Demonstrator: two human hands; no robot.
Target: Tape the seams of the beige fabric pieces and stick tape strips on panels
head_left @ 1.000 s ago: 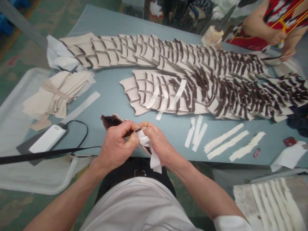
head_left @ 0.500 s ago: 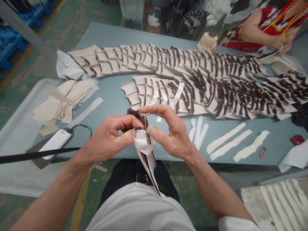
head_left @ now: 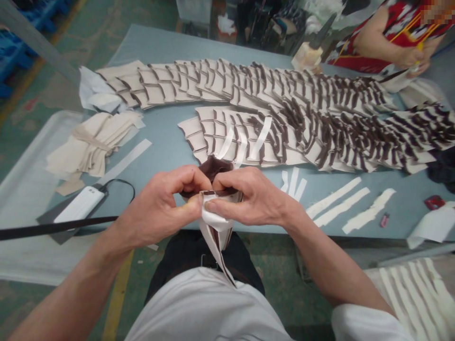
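Between my hands is a cream fabric piece with dark brown edging (head_left: 215, 166), its lower end hanging in front of my shirt. A white strip (head_left: 216, 222) is folded over its near edge. My left hand (head_left: 170, 201) pinches that edge between thumb and bent fingers. Close beside it, my right hand (head_left: 254, 196) grips the same edge, its thumb pressed on the white strip and its fingers curled behind. Just beyond lies a row of overlapping cream pieces with brown edges (head_left: 213, 124), with several white strips (head_left: 262, 137) on top.
A longer overlapping row (head_left: 159, 87) runs along the table's far side. At left are a tied cream bundle (head_left: 94, 137) and a white power bank (head_left: 80, 203); at right, loose pale strips (head_left: 343, 207) and a small pink object (head_left: 384, 220). Another person's hands (head_left: 414, 61) work at far right.
My right hand has closed in from a raised, stretched forefinger to a pinch on the edge beside my left thumb. The brown part of the piece now spreads wider beyond my fingers.
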